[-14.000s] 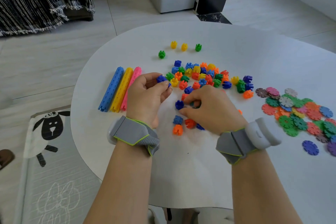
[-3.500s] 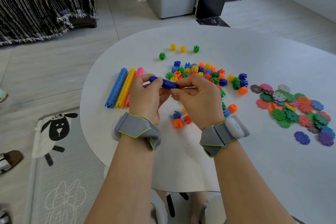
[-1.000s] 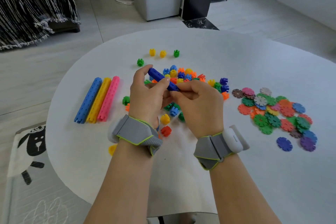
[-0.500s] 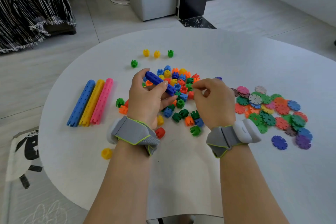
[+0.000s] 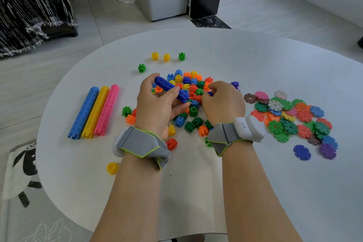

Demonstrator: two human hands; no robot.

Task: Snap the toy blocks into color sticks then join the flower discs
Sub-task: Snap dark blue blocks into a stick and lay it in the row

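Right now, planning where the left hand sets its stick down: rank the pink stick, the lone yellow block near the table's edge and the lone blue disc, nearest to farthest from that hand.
From the left hand:
1. Pink stick, to its left.
2. Yellow block, below-left, by the table edge.
3. Blue disc, far right, beyond the right hand.

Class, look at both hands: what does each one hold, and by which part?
The left hand holds the dark blue stick around its middle, both ends showing. The right hand pinches a small dark blue block at its fingertips; the exact hold is hidden.
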